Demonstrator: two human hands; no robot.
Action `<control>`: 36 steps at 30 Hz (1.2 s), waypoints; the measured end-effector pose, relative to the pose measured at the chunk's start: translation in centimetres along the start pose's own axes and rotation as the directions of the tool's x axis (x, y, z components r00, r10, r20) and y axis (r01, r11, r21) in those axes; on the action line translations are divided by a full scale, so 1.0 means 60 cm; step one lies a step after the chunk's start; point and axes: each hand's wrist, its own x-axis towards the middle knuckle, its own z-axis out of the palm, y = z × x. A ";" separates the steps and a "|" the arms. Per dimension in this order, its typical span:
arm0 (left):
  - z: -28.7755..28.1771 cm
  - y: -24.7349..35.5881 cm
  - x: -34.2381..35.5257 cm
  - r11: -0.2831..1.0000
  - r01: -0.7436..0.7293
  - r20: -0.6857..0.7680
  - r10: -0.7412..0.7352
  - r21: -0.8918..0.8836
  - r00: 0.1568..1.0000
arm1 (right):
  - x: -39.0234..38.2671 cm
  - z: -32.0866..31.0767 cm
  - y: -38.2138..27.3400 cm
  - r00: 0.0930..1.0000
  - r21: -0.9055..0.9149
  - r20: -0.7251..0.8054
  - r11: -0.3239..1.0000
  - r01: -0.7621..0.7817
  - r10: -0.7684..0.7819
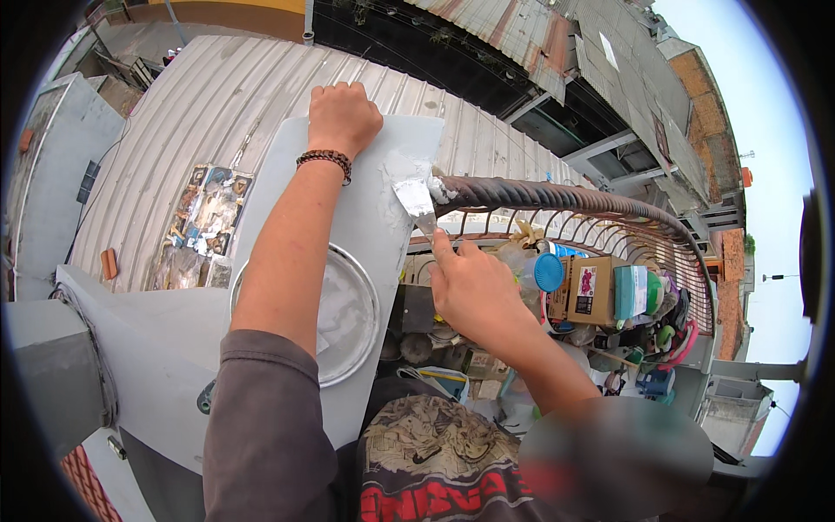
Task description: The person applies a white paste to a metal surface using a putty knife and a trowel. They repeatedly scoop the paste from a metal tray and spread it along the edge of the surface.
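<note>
My right hand [478, 287] grips a putty knife [415, 201], its index finger stretched along the handle. White paste coats the flat blade, which rests near the right edge of a pale grey ledge [291, 174]. A smeared patch of white putty [396, 172] lies beside the blade, and more paste clings where the brown twisted railing [539, 193] meets the ledge. My left hand [345, 117] is closed at the ledge's far end; what its curled fingers hold, if anything, is hidden. Under my left forearm sits a round white container [370, 317] with pale paste inside.
A corrugated metal roof [174, 113] spreads beyond the ledge. Inside the curved railing are a cardboard box [593, 290], a blue-lidded container [548, 272] and piled clutter. Scraps fill an opening [209, 213] in the roof at left. A blurred patch covers the lower right.
</note>
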 end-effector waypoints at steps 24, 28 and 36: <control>0.005 -0.001 0.001 1.000 -0.011 -0.061 0.009 -0.027 0.998 | 0.054 0.021 0.006 0.922 0.113 -0.384 0.994 -0.006 0.049; 0.008 -0.004 -0.001 0.997 -0.005 -0.046 0.001 -0.072 0.999 | 0.041 0.057 0.003 0.950 0.086 -0.296 0.993 -0.082 0.104; 0.005 -0.002 -0.001 0.999 -0.021 -0.069 0.018 -0.049 0.997 | 0.040 0.028 0.038 0.872 0.146 -0.489 0.982 0.117 -0.031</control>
